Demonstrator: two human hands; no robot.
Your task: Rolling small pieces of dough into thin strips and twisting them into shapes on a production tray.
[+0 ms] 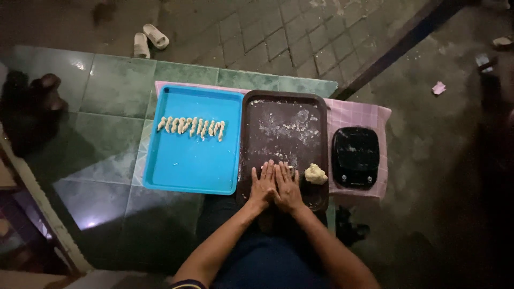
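My left hand (263, 185) and my right hand (288, 187) lie side by side, palms down and fingers stretched, on the near end of a dark brown tray (284, 107) dusted with flour. A thin bit of pale dough peeks out at the fingertips; most of it is hidden under the palms. A small lump of dough (315, 174) rests on the same tray just right of my right hand. To the left, a blue tray (187, 160) carries a row of several twisted dough sticks (191, 127).
A black kitchen scale (355, 157) sits on a pink checked cloth (357, 113) to the right of the brown tray. All of it rests on a green tiled ledge (107, 107). A pair of white sandals (149, 40) lies on the paved floor beyond.
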